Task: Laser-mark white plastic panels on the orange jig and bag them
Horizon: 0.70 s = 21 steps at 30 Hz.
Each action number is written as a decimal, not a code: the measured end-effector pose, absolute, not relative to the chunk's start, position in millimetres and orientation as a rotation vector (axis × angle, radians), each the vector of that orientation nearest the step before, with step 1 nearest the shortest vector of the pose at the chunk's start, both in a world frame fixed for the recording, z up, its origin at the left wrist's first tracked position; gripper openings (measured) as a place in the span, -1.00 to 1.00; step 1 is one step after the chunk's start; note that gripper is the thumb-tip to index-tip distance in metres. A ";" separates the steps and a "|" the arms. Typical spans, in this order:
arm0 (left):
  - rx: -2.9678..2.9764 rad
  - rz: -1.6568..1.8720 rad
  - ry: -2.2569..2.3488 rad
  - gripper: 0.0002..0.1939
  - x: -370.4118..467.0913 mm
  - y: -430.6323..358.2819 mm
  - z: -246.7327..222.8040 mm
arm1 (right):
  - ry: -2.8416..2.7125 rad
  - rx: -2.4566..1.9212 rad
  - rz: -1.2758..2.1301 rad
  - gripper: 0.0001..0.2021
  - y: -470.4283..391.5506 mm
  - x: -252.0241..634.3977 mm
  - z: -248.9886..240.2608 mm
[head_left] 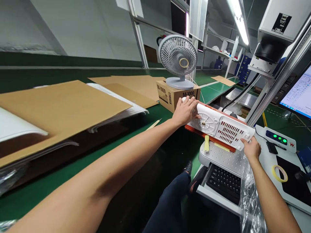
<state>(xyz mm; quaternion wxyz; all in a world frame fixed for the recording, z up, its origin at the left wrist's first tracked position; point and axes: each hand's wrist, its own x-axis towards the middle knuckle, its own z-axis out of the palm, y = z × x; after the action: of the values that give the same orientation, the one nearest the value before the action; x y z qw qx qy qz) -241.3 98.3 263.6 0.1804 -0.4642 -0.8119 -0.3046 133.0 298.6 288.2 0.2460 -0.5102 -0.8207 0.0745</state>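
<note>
Left hand (185, 110): centre of the frame, fingers spread flat over the left end of the white plastic panel (220, 125), gripping it.
Right hand (251, 148): right of centre, fingers curled around the panel's lower right corner, pinching its edge.
White plastic panel: held between both hands, tilted, round hub and slotted vents facing up; it lies on an orange fixture (211, 137) above a perforated white plate (222, 156).
Keyboard (224, 182): black, on a pulled-out tray just below the plate.
Fan (178, 61): upper centre, standing on a cardboard box (170, 95) marked M-1000.
Cardboard sheets (63, 106): left, lying on the green tabletop (136, 129).
Tape roll (279, 173): lower right, beside a control box (280, 139) with green lights.
Monitor (298, 95): right edge, lit.
</note>
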 end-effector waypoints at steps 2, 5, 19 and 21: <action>-1.310 -0.870 -2.275 -0.14 -239.3 101.5 262.9 | -2.228 -1.390 0.213 -0.68 300.2 132.3 288.4; -1.300 -0.901 -2.269 -0.15 -238.8 102.4 261.6 | -2.227 -1.396 0.232 -0.67 304.3 133.8 289.3; -1.286 -0.894 -2.236 -0.18 -241.8 103.9 256.4 | -2.297 -1.422 0.300 -0.58 319.2 135.2 296.7; -1.283 -0.901 -2.237 -0.18 -239.7 104.2 257.7 | -2.301 -1.423 0.311 -0.58 317.6 135.4 297.3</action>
<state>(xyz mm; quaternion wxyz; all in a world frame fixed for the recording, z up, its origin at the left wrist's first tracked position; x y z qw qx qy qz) -239.7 104.2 257.7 0.2034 -0.4600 -0.8017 -0.3230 135.4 317.6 297.3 0.2075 -0.5112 -0.8265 0.1116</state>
